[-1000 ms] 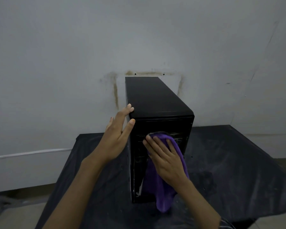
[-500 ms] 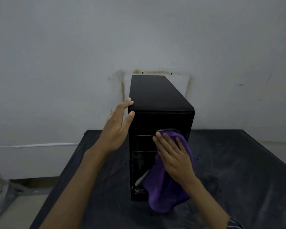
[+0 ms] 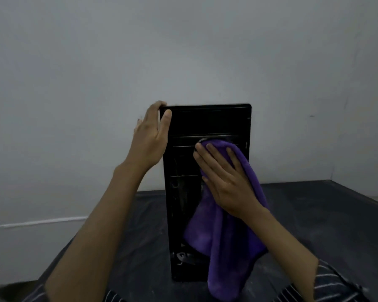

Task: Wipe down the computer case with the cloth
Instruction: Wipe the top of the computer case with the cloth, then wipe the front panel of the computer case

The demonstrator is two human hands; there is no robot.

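A black computer case (image 3: 207, 120) stands upright on a dark table, its front panel facing me. My left hand (image 3: 150, 136) holds the case's upper left corner, fingers hooked over the top edge and thumb on the front. My right hand (image 3: 225, 182) lies flat with straight fingers on a purple cloth (image 3: 227, 240), pressing it against the middle of the front panel. The cloth hangs down below my wrist and covers the lower right part of the panel.
The dark table (image 3: 314, 216) carries the case and extends right and left of it. A plain grey wall (image 3: 183, 51) rises directly behind. A pale strip (image 3: 42, 222) runs along the wall at lower left.
The view has dropped lower, so the case's top surface is out of sight. My left fingers now hook over the top edge. My right hand stays on the cloth at mid panel.
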